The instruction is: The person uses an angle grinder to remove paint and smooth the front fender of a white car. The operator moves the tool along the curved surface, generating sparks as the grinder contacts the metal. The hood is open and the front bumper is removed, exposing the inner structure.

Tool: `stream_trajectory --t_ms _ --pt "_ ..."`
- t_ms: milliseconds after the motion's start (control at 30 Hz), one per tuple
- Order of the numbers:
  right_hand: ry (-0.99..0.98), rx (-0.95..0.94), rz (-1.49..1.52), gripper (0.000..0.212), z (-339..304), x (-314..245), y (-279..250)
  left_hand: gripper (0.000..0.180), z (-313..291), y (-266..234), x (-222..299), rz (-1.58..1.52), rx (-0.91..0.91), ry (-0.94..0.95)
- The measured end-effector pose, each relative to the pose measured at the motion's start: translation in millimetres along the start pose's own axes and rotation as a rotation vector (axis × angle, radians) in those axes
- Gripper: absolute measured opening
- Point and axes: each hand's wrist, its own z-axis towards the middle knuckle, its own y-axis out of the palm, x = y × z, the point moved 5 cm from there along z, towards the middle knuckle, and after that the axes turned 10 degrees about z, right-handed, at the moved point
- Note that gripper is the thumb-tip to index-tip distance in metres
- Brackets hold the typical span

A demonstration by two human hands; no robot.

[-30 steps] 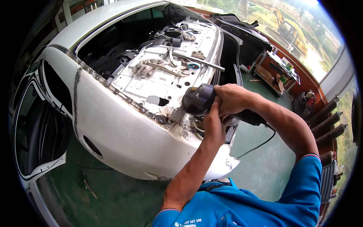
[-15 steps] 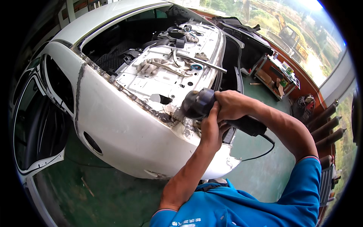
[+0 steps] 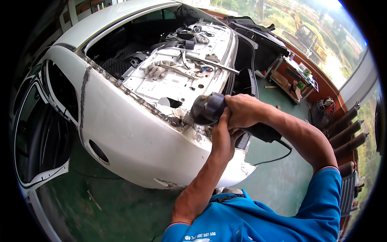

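Observation:
Both my hands are wrapped round a black corded angle grinder [image 3: 206, 109]. My right hand [image 3: 244, 109] grips its body from above. My left hand [image 3: 223, 131] holds it from below, close to the round head. That head is at the rear corner of a white car body [image 3: 121, 129], over bare, rough metal along the cut edge of the rear side panel. The grinder hides the exact spot where it meets the metal. A power cord [image 3: 282, 155] runs from the tool's back end down past the car's rear corner.
On the white rear shelf panel [image 3: 189, 86] lie work gloves [image 3: 157, 70], a metal bar [image 3: 217, 66] and belts. An open car door [image 3: 40, 129] stands at the left. Behind at the right are a workbench [image 3: 292, 80] and several gas cylinders [image 3: 350, 137].
The grinder and both hands have shifted slightly left along the panel's rear corner. My grip looks the same, and the view has moved a little.

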Motion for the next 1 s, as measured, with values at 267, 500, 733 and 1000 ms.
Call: stream_trajectory --t_ms 267,500,733,1000 --pt "-0.017 0.008 0.006 0.058 -4 1 9 0.047 1 -7 -4 0.041 -0.024 0.03" --pt "-0.073 0.005 -0.025 0.054 -15 -9 16 0.05 -13 -11 -16 0.029 0.017 0.12" --pt "-0.119 0.018 -0.067 0.054 -26 -14 20 0.049 -19 -10 -27 -0.014 0.021 0.198" --pt "-0.084 0.033 -0.078 0.056 -29 -14 18 0.049 -19 -11 -24 -0.024 -0.023 0.169"
